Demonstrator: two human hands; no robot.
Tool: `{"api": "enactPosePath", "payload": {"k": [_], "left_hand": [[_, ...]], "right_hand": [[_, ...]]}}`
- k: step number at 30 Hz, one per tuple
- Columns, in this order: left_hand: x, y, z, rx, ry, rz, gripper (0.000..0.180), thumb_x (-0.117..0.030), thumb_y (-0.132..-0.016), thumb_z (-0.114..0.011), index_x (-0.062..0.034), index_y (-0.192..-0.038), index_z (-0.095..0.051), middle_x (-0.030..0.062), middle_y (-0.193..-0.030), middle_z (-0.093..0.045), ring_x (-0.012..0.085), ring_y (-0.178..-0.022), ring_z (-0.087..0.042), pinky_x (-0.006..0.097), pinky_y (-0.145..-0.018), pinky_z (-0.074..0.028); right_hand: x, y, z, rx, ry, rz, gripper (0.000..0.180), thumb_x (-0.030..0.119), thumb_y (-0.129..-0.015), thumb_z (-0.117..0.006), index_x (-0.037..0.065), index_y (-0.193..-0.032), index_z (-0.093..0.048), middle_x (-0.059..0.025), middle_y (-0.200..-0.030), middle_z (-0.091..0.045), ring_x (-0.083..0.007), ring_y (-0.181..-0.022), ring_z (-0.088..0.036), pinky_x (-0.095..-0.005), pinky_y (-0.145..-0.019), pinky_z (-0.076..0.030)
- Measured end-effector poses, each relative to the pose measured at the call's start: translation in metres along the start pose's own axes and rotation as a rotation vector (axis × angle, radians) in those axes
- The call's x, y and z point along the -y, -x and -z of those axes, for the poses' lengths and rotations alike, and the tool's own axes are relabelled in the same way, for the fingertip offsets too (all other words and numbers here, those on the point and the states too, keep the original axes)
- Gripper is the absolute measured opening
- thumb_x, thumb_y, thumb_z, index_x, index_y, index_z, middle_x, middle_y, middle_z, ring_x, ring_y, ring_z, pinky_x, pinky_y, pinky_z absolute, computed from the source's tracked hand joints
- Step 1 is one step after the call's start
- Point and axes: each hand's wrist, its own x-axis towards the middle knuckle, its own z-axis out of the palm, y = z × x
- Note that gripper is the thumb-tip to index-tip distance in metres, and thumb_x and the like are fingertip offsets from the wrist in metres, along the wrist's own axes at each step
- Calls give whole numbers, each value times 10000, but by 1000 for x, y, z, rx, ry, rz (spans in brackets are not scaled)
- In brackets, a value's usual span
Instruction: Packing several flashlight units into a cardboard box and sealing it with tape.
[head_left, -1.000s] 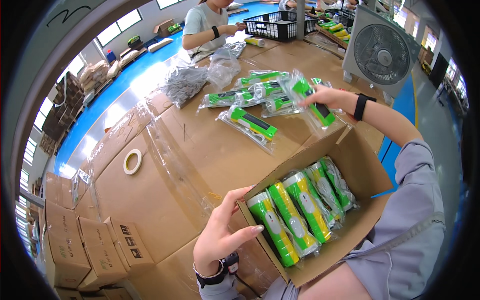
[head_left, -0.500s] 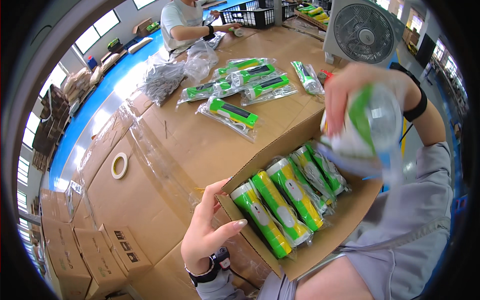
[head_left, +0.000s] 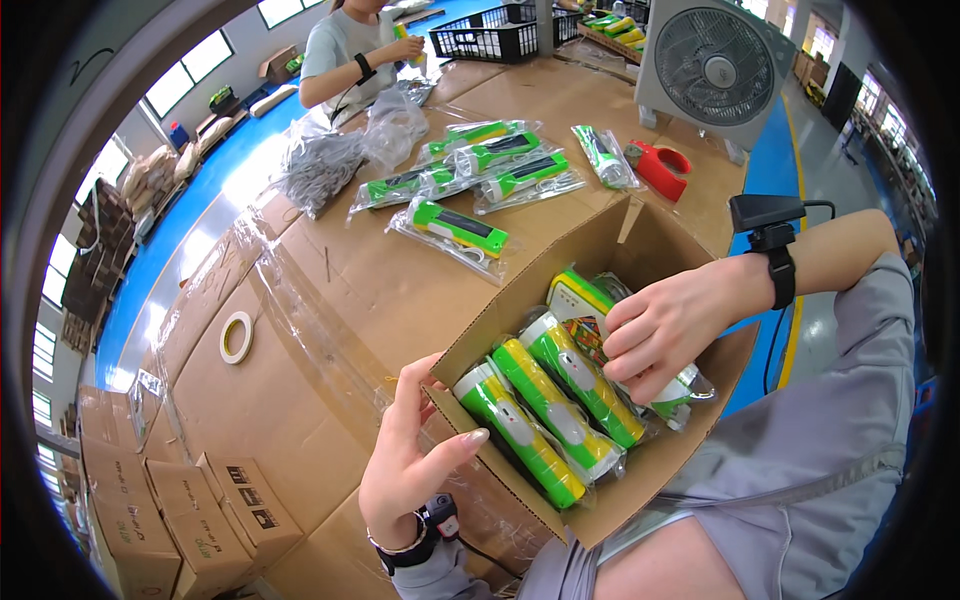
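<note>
A cardboard-covered table (head_left: 265, 420) spreads ahead of the left hand (head_left: 405, 455), a white tape roll (head_left: 230, 357) lying left of and beyond it. Farther ahead of that hand lie bagged green flashlights (head_left: 458, 228) and a heap of grey pieces (head_left: 318, 168). Beyond the right hand (head_left: 665, 335) are a red tape dispenser (head_left: 660, 176) and, farther, a box fan (head_left: 690, 75).

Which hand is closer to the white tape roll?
Left. The left hand is at the left edge of the open box, to the right of the tape roll; the right hand is farther right, reaching into the box at the bagged flashlights.
</note>
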Motion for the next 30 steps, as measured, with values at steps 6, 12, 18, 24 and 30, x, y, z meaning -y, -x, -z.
{"api": "enactPosePath", "payload": {"k": [6,12,18,24,30], "left_hand": [[-4,0,-2,26,-13,-60,643,-104,-757,-677,5,-1315,-378,122,-1100,-567,196,-1034,-546,329,-952,-396],[-8,-1,-2,54,-1,-46,647,-99,-762,-672,0,-1325,-370,123,-1119,-567,206,-1051,-544,346,-978,-369],[-3,-1,-1,52,-39,-49,661,-127,-761,-682,-11,-1331,-367,118,-1131,-583,209,-1069,-540,352,-975,-368],[-2,-2,1,73,-52,-72,681,-177,-770,-709,24,-1320,-361,152,-1179,-581,242,-1130,-534,381,-992,-369],[2,-9,3,84,-104,-123,712,-180,-726,-723,20,-1310,-368,142,-1127,-551,218,-1041,-523,326,-895,-406]], "right_hand": [[2,-6,-14,122,31,2,155,171,-742,-595,147,-868,-510,-22,-964,-464,-183,-940,-499,-316,-873,-423],[3,9,18,15,-271,-696,304,64,-713,-599,40,-994,-488,-141,-1030,-499,-340,-972,-533,-421,-769,-478],[14,22,-11,279,-211,-467,473,109,-820,-522,-163,-1200,-447,-221,-760,-517,-334,-562,-560,-420,-487,-454],[16,11,-30,365,-203,-436,541,127,-762,-575,-186,-1192,-477,-208,-725,-522,-302,-534,-541,-365,-473,-444],[-3,-23,-33,677,-693,-865,489,142,-868,-537,-111,-1277,-450,-185,-745,-620,-262,-648,-648,-368,-562,-518]]}}
